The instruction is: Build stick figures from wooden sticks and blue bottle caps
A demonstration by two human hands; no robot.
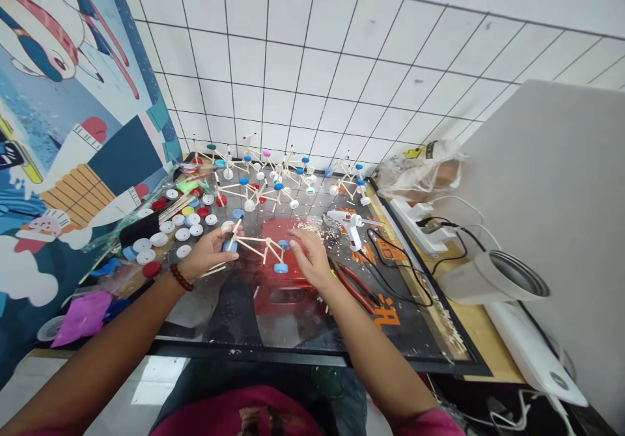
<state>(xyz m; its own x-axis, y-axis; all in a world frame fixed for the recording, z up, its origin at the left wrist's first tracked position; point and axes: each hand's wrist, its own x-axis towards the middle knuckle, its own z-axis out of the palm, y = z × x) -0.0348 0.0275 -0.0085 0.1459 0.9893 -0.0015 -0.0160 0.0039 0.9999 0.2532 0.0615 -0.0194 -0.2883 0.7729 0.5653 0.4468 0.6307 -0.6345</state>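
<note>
Forearms [122, 351] span the glass tabletop [293, 332]; left hand [208, 254] pinches a pale wooden-stick frame with blue bottle caps [263, 246], lying crosswise; right hand [310, 261], grip unclenched, rests on its other end.

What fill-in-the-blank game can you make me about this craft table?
1. The bead bracelet sits on the person's ___ wrist.
2. The cap at the bottom of the stick model, by the right hand, is ___.
3. The pliers beside that hand have ___ handles.
Missing words: left, blue, red.
</note>
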